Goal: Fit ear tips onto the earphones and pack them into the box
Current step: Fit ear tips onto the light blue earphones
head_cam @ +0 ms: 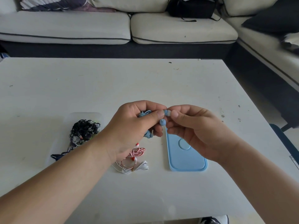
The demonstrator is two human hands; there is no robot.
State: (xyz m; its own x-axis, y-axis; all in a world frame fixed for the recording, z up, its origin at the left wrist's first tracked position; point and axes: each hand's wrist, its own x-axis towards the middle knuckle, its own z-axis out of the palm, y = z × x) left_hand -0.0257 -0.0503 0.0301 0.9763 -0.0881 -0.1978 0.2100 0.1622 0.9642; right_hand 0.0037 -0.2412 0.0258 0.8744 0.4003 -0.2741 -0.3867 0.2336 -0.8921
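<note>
Centrally, the right hand [194, 131] pinches a pale tip [168, 113] against the bud [165, 112] pinched by the left hand [134, 126], whose other fingers curl round the blue cable [144, 113]. Pushed askew, the soft tip could fold or pop free and roll across the table [145, 86]. A second bud [162, 122] dangles just below and might snag. The blue box [187, 154] lies lower right of centre, red-white earphones [137, 152] to its left.

Bare forearms [64, 172]; shoe [215, 219], apparently white with dark panels.
</note>
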